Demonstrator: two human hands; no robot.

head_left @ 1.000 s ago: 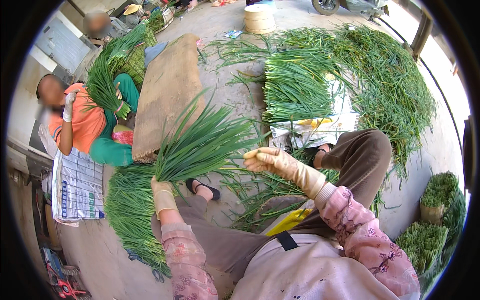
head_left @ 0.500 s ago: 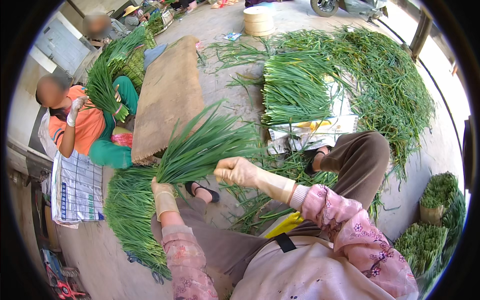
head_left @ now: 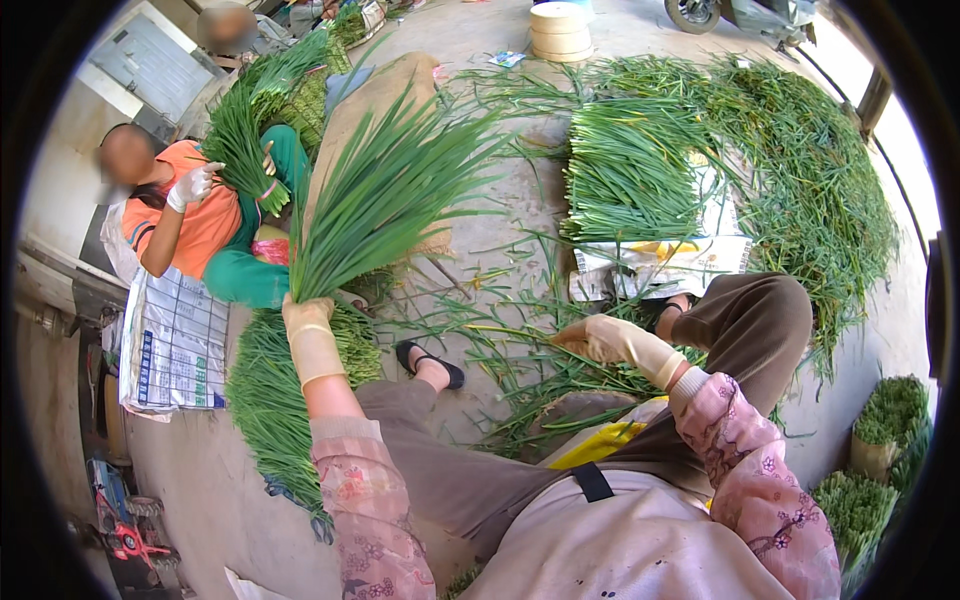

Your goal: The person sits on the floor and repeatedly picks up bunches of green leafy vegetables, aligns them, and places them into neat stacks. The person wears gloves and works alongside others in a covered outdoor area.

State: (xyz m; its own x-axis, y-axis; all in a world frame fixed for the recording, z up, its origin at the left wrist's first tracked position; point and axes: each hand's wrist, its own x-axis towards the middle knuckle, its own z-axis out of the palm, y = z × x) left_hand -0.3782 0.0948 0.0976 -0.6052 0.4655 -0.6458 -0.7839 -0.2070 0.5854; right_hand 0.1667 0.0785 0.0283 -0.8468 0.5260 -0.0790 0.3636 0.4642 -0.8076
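Note:
My left hand [head_left: 310, 315], in a pale rubber glove, is closed round the lower ends of a bunch of green chives [head_left: 385, 195], whose long leaves fan up and to the right. To the right, over loose leaves, my gloved right hand [head_left: 610, 343] has its fingers pressed together. A thin yellowish chive leaf [head_left: 505, 328] runs to its fingertips. Below my left hand lies a thick heap of chives [head_left: 275, 410] on the floor. Scattered chive leaves [head_left: 535, 395] lie between my legs, below my right hand.
A neat chive stack [head_left: 630, 175] lies on a white sack [head_left: 665, 257], with a large loose pile [head_left: 820, 180] beyond it. At left, a co-worker in an orange shirt [head_left: 205, 220] holds a bunch. A brown mat [head_left: 395, 95], round containers [head_left: 560, 32] and upright bundles [head_left: 850, 505] stand about.
My left hand has raised the bunch more upright. My right hand has moved away from it, to the right, with a yellowish leaf at the fingertips. The view has shifted left.

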